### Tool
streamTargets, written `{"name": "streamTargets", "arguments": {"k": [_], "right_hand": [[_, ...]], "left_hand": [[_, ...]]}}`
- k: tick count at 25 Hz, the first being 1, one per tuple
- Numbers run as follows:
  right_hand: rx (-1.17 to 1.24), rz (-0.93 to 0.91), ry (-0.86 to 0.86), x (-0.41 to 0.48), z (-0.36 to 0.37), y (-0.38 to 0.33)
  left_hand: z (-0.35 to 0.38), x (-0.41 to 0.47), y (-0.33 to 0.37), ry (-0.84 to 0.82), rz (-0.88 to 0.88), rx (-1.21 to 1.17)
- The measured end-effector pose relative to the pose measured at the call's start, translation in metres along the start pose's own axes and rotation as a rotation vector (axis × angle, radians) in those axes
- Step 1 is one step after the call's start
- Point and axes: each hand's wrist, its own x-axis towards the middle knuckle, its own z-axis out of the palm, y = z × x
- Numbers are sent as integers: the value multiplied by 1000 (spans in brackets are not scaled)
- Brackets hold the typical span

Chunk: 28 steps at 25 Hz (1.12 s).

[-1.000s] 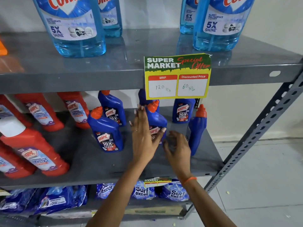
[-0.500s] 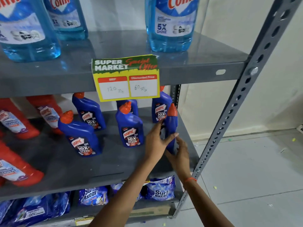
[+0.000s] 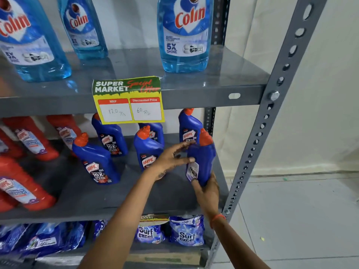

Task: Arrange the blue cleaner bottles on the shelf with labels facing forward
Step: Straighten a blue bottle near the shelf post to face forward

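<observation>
The blue plastic cleaner bottle (image 3: 203, 162) with an orange cap is near-upright at the right end of the grey metal shelf (image 3: 136, 199), long axis vertical, cap up. The right hand (image 3: 207, 193) grips its base. The left hand (image 3: 171, 158) rests straight fingers on its left side. Its white label faces those fingers. 5 other blue bottles (image 3: 96, 162) stand left of the grip, and 3 pale blue bottles (image 3: 184, 35) stand above.

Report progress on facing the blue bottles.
Done: the other blue bottles show Harpic labels forward. In hand: the right hand grips the end bottle at its base, the left hand touches its side; its label faces left. Left: turn that label forward.
</observation>
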Motion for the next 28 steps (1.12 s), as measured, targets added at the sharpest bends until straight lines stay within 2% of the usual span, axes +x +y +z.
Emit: {"name": "streamTargets", "arguments": {"k": [2, 3, 6, 9, 11, 13, 15, 17, 20, 22, 24, 26, 28], "right_hand": [[83, -22, -25, 5, 0, -7], [122, -27, -52, 8, 1, -10], [133, -24, -107, 17, -6, -17], [-34, -62, -68, 19, -10, -22], [-196, -45, -82, 16, -5, -24], [-290, -31, -82, 13, 4, -27], [-282, -40, -51, 16, 5, -26], [-196, -49, -18, 15, 2, -24], [14, -25, -12, 10, -1, -24], [49, -71, -34, 7, 0, -23], [42, -129, -78, 7, -2, -26], [73, -151, -122, 9, -8, -29], [93, -171, -176, 15, -13, -32]], "left_hand": [[-8, 4, 2, -133, -22, -113], [-7, 6, 4, -125, -22, -127], [5, 8, 4, 104, 2, -162], [27, 10, -3, 425, 19, -272], [44, 10, -7, 590, 5, -180], [57, 7, -11, 661, -5, -80], [58, 5, -14, 625, 26, -10], [46, 6, -14, 492, 62, -3], [23, 8, -12, 253, 42, -213], [12, 9, -11, 99, 26, -272], [5, 10, -7, 40, -59, -273], [0, 12, -4, 58, -152, -299], [-7, 15, -9, -9, -162, -370]]}}
